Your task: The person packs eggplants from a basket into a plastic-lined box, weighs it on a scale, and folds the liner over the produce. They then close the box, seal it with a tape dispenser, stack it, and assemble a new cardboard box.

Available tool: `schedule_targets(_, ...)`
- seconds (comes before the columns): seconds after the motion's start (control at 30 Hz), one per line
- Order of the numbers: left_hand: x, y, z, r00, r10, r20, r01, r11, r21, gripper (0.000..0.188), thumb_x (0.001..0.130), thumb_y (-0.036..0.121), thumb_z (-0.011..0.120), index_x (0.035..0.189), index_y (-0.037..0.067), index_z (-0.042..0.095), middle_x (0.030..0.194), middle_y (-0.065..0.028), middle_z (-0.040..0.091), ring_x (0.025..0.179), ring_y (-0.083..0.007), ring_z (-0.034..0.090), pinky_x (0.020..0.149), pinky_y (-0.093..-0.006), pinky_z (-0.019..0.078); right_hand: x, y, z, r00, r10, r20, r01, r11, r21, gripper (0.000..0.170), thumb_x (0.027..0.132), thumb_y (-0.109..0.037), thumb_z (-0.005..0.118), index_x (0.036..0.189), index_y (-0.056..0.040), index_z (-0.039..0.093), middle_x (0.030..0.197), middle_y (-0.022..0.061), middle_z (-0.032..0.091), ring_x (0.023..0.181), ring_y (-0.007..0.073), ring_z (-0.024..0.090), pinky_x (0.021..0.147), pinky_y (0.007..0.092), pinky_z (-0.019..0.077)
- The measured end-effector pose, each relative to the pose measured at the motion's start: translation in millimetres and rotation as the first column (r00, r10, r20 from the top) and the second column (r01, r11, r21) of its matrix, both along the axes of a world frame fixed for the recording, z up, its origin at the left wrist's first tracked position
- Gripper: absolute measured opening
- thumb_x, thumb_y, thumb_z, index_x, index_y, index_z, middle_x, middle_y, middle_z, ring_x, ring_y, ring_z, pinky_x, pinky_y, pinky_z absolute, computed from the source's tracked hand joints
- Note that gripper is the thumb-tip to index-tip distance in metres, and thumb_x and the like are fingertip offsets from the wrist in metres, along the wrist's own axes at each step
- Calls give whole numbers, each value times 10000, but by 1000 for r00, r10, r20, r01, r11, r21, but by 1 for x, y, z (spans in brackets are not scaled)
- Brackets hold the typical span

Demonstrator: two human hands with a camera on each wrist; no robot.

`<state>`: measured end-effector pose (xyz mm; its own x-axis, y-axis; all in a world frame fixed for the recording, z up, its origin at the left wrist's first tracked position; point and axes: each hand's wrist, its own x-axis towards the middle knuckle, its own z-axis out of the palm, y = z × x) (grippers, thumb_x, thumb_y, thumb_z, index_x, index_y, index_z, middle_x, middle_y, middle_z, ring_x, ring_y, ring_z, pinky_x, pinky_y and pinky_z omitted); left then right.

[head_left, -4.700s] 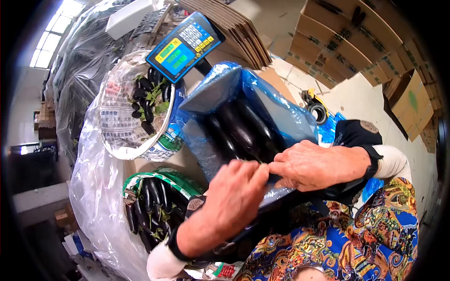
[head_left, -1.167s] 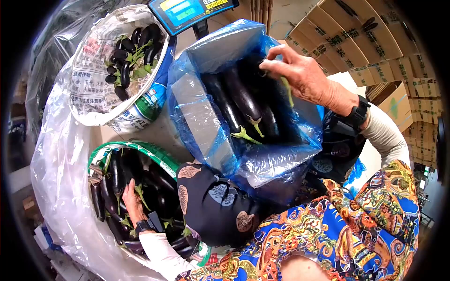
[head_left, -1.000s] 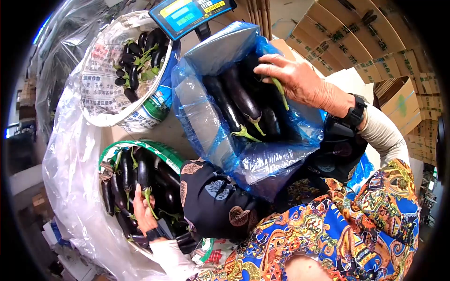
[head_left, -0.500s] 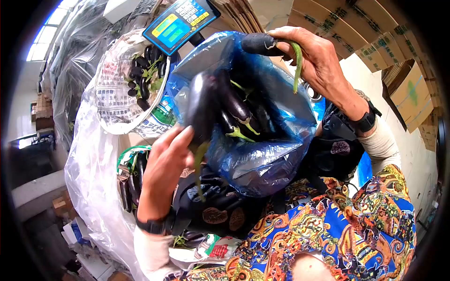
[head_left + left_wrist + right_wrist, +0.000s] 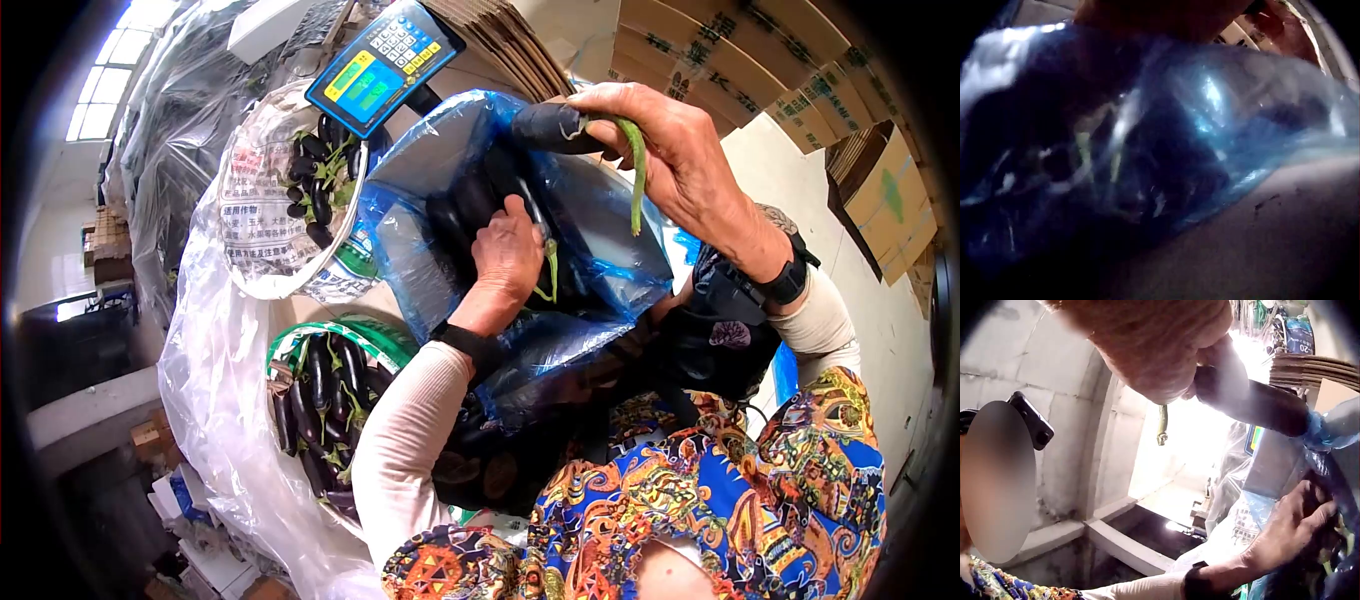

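Note:
My right hand [image 5: 690, 165] [image 5: 1154, 350] pinches a dark eggplant [image 5: 545, 128] [image 5: 1266, 406] near its stem end, above the upper right of the box; its green stem hangs down. Inside the box lined with blue plastic [image 5: 400, 275] [image 5: 1235, 165], my left hand [image 5: 508, 255] [image 5: 1294, 528] has its fingers bent against an eggplant [image 5: 528, 190] whose stem points toward me. More eggplants lie beside it, partly hidden by the hand. In the left wrist view, plastic covers most of the picture and the grip is not visible.
A scale display [image 5: 385, 65] stands beyond the box. At the left are a white-rimmed basket [image 5: 270, 290] with small eggplants and a green-rimmed sack [image 5: 385, 335] of eggplants. Flat cardboard [image 5: 500, 45] is stacked behind; clear plastic sheeting [image 5: 200, 370] drapes at the left.
My left hand went from the box to the sack, lifted out an eggplant and brought it rightward into the box. My right hand raised its eggplant above the box and has barely moved since.

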<state>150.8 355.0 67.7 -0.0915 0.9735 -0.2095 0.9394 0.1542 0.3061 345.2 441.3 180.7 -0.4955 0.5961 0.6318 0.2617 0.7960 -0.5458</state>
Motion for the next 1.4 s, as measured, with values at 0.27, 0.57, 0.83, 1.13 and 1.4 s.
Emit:
schedule_targets(0.27,-23,-7,49,407,273,871,92,937,-337,363,911,266,658,1153,6,580,931,-88,681,832,-191,673,715,-297,546,8,-21,31,990,66,-128,-83,988,-131,218,935,-88,612,1137,-11,639,1059,165,678,863,233,678,705,321,536)
schedule_targets(0.57,-16,-41,152,-417,290,861,-173,905,-388,415,974,387,562,1149,11,568,1030,-96,658,945,-184,649,844,-322,508,-13,-54,24,894,412,178,-438,888,141,379,812,-44,665,1186,-101,671,1307,271,531,857,250,685,696,291,583)
schedule_targets(0.83,-125,-68,172,135,87,987,-632,775,18,454,950,252,565,1267,-56,461,1103,-203,632,1031,-274,645,931,-406,502,-20,-59,13,871,411,271,-404,911,-85,340,810,-66,654,1145,-13,620,1159,205,611,867,298,673,719,352,562)
schedule_targets(1.13,-215,-223,83,402,631,664,-854,520,23,476,850,201,714,1233,-31,553,1068,-78,611,922,-153,602,818,-284,494,-21,-53,13,827,347,442,-299,938,-178,280,821,-112,674,1081,-34,608,1134,170,606,921,321,652,722,387,556)
schedule_targets(1.4,-184,-322,-52,222,828,516,-735,489,-469,287,859,235,703,978,-16,630,793,-33,626,676,-126,582,620,-261,480,-21,-46,8,722,574,386,-388,798,-461,441,857,-386,692,1092,-21,613,1046,163,617,911,357,634,714,413,529)
